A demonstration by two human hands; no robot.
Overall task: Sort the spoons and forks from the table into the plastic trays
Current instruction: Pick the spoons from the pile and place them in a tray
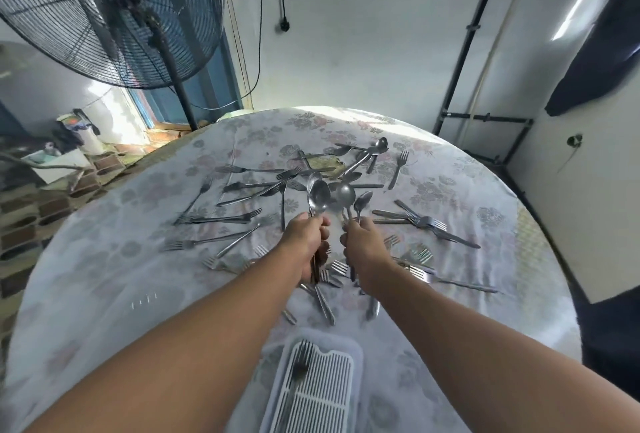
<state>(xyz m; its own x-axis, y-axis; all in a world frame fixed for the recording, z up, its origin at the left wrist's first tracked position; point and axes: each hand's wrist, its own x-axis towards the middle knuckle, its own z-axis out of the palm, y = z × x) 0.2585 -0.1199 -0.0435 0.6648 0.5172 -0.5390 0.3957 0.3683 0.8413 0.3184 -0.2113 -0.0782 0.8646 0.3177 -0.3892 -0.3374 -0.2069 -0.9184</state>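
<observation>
The left hand (308,242) gripped a bunch of spoons (318,195) above the table's (104,259) middle; the right hand (363,245) clutched more spoons (362,202). Forks (221,218) lay scattered around. One fork (298,363) rested in the near plastic tray (332,384).

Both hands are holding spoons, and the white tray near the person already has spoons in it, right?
Not quite. The left hand and right hand do hold spoons, but the head view shows the white tray holding a fork, not spoons.
</observation>
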